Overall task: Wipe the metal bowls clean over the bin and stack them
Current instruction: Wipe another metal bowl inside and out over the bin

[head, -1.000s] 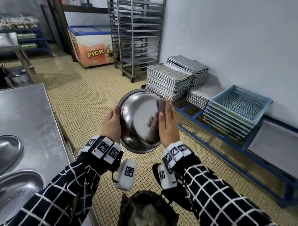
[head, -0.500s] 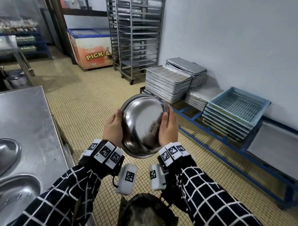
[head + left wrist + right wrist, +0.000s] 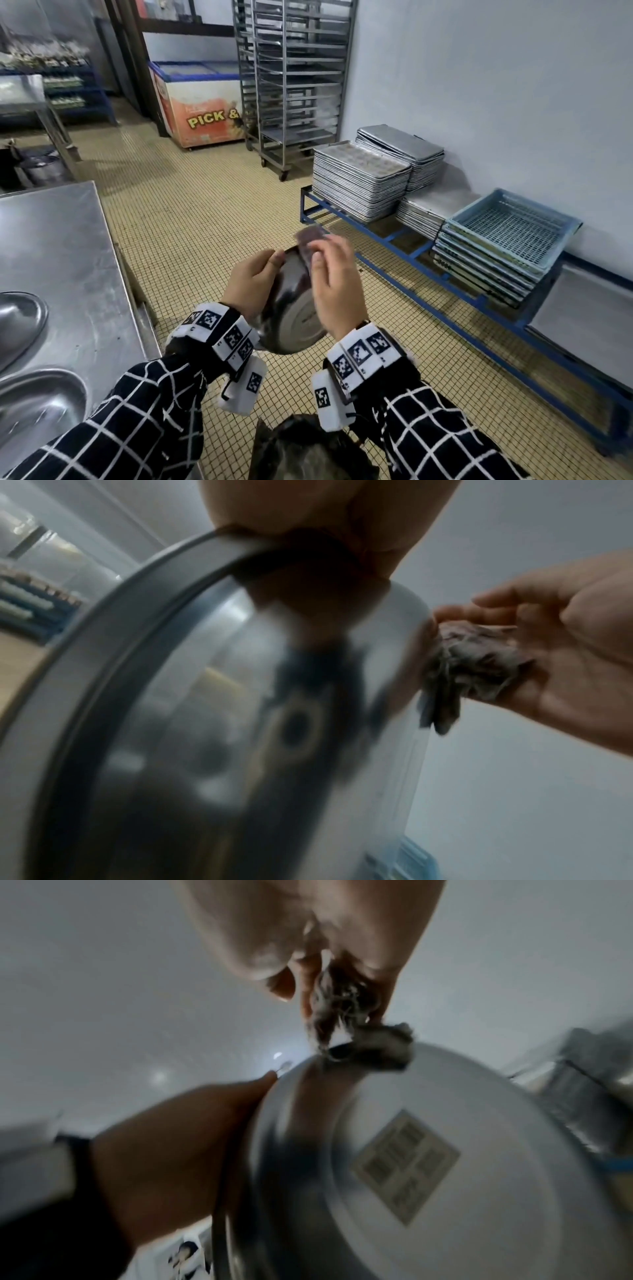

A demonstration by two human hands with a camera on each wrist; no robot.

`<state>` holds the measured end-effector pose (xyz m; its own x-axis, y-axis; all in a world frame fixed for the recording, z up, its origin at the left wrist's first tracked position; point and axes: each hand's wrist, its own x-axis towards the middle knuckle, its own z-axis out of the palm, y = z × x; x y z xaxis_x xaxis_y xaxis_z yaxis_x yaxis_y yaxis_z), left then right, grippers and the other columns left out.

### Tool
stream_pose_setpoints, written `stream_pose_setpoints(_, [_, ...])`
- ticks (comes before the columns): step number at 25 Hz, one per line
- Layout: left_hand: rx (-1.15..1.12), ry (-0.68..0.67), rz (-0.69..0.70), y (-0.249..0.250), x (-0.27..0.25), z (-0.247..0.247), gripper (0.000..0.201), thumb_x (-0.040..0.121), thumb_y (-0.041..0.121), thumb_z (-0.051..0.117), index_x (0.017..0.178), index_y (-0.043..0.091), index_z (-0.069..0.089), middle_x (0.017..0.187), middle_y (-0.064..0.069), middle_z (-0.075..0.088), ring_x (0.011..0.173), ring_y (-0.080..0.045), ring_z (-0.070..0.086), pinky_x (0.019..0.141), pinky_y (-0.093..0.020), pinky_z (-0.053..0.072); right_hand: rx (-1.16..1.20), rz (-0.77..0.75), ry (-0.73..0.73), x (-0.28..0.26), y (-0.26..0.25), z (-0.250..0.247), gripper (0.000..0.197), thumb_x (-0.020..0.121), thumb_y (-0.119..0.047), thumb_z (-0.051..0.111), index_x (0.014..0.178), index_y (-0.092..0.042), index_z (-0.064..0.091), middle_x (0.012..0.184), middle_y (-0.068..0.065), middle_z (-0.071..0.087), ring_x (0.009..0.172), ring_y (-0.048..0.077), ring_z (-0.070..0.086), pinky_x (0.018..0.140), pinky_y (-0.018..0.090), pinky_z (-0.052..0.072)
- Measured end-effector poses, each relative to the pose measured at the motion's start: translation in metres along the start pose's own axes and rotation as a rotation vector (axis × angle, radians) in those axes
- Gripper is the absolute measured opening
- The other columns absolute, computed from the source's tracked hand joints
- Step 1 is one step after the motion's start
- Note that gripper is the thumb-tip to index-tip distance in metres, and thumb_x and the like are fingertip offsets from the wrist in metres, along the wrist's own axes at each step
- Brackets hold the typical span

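Left hand (image 3: 247, 287) grip clamped on the rim of the metal bowl (image 3: 297, 318), bowl tipped on edge above the black bin bag (image 3: 301, 452), right hand (image 3: 334, 284) grip pinching a grey rag (image 3: 309, 240) against its far rim, two more bowls (image 3: 20, 318) on the bench (image 3: 58, 240)

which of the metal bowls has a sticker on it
The bowl held in the left hand: a rectangular sticker sits on its flat underside. The two bowls on the steel table show only bare insides.

Your bowl (image 3: 291, 308) sits between both hands, above the bin (image 3: 308, 448); table (image 3: 61, 246) left, tray stacks (image 3: 359, 181) right.
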<state>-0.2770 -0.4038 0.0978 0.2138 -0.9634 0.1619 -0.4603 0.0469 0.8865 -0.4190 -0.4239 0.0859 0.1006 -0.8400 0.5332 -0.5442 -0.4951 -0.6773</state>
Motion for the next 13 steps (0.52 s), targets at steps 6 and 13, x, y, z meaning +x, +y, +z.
stream_pose_setpoints(6, [-0.197,0.051,-0.066,0.008,-0.005,-0.003,0.017,0.096,0.041,0.044,0.087,0.037,0.057,0.084,0.003,0.068,0.077,-0.014,0.066,0.06,-0.018,0.049,0.031,0.273,-0.052,-0.001,0.033,-0.004,0.044,0.1,-0.037,0.031,0.136,-0.019,0.047,0.14,0.005,0.035,0.124,0.019,0.04,0.103,0.033,0.039])
stream_pose_setpoints(13, [-0.067,0.033,0.082,0.023,-0.001,-0.002,0.021,0.097,0.037,0.045,0.079,0.04,0.055,0.081,0.0,0.068,0.075,-0.02,0.066,0.068,-0.032,0.055,-0.185,-0.025,0.013,-0.013,0.002,0.008,0.052,0.096,-0.045,0.027,0.143,-0.025,0.038,0.147,0.006,0.032,0.135,0.021,0.023,0.111,0.038,0.024])
